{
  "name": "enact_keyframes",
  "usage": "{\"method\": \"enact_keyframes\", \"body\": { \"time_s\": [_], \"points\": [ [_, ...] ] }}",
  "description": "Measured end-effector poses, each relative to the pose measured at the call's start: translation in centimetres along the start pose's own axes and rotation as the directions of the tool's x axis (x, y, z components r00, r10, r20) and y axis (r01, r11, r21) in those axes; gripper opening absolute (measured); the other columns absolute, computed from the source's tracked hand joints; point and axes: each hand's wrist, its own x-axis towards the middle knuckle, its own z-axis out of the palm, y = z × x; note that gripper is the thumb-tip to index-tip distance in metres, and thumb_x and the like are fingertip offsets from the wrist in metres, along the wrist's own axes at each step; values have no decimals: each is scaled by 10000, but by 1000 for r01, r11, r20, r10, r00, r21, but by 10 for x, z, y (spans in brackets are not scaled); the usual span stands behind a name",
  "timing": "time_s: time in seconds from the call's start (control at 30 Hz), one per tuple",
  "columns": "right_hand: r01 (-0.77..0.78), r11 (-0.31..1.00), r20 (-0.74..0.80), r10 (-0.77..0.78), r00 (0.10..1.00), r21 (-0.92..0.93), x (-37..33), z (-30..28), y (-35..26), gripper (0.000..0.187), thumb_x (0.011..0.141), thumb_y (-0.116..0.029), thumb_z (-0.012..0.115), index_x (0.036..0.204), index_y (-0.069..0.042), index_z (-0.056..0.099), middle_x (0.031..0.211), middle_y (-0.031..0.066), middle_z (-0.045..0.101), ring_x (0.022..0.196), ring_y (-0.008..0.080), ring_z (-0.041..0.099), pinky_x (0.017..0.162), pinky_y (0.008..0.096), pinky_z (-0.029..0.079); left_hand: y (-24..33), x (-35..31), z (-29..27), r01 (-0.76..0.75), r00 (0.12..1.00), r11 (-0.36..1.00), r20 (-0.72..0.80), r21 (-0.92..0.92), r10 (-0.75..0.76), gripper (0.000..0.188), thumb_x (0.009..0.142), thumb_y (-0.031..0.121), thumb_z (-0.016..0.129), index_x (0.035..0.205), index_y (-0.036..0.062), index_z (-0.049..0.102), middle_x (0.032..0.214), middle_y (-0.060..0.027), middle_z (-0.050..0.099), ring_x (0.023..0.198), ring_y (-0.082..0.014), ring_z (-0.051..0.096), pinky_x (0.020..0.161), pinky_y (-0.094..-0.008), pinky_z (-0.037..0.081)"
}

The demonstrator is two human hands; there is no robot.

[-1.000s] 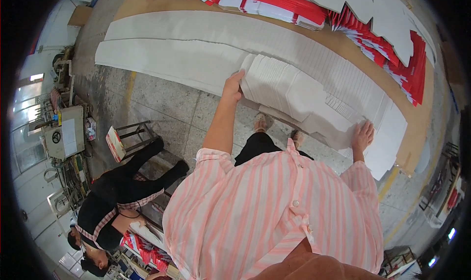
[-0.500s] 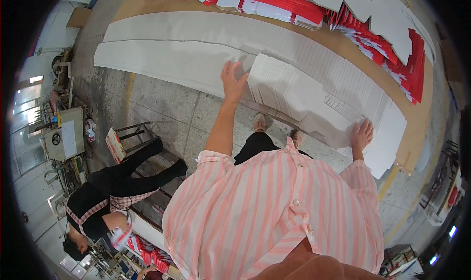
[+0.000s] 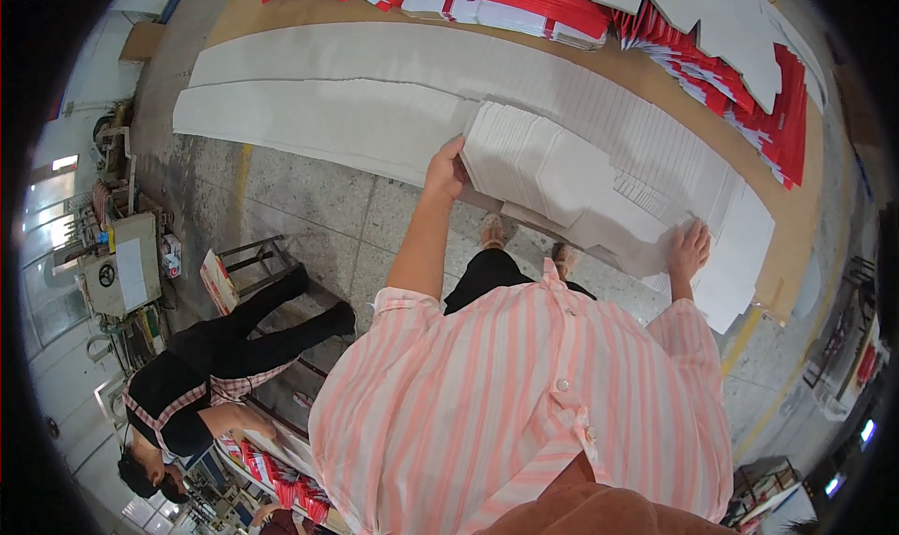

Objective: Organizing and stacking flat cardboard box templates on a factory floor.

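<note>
While the left hand (image 3: 445, 171) curls round the left end of a fanned stack of angular white card sheets (image 3: 538, 153), thumb and fingers mostly closed on that edge, the right hand (image 3: 689, 250) lies palm down, fingers loosely spread and slightly bent, on a flat white card layer (image 3: 738, 245) beyond the stack's right end; whether its fingertips pinch any sheet, I cannot tell. The stack sits between the two hands, nearer the left one. To the left hand's left stretches a long, smooth white sheet (image 3: 290, 113). Ahead of both hands runs an overlapping row of white card (image 3: 599, 95), and farther off, on a flat brown surface (image 3: 794, 226), lie red-and-white folded packs (image 3: 785, 127).
</note>
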Motion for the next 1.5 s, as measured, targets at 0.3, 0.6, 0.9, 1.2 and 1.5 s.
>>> {"method": "enact_keyframes", "body": {
  "time_s": [0.3,0.6,0.9,1.2,1.5],
  "points": [
    [8,1000,-47,-7,999,27,-10,0,6,610,846,-487,401,1349,-171,264,1397,99,242,1287,297,186,1005,514,147,-16,-5,4,-198,871,658,-178,727,459,168,792,104,570,921,4,612,874,-89,601,728,-196,551,658,-320,431],
    [-4,1000,-47,6,999,28,-5,-3,0,613,844,-498,394,1350,-178,263,1393,98,250,1285,293,194,1008,509,140,-34,-19,41,-54,691,-441,352,896,631,189,762,200,519,823,56,626,896,-124,563,873,-308,506,724,-400,429],
    [-5,998,-46,3,999,-57,-2,-2,0,591,820,-426,457,1308,-116,335,1347,128,319,1268,302,234,975,510,197,-32,2,22,-127,970,749,-77,650,232,381,744,252,626,1024,25,503,739,-21,537,651,-123,496,534,-266,408],
    [-212,949,-266,272,925,234,-31,-18,42,652,798,-429,499,1308,-77,296,1352,149,292,1266,317,220,1017,468,183,-29,4,29,-157,971,718,-27,678,238,143,773,142,593,865,33,595,713,3,537,577,-94,485,454,-242,398],
    [27,-831,744,511,431,556,-74,25,108,443,809,-331,524,1144,-53,442,1189,103,477,1080,309,462,924,483,353,-26,9,25,-66,987,748,-66,661,145,181,772,130,592,918,25,567,750,-37,569,615,-146,560,480,-264,445]
  ]
}}
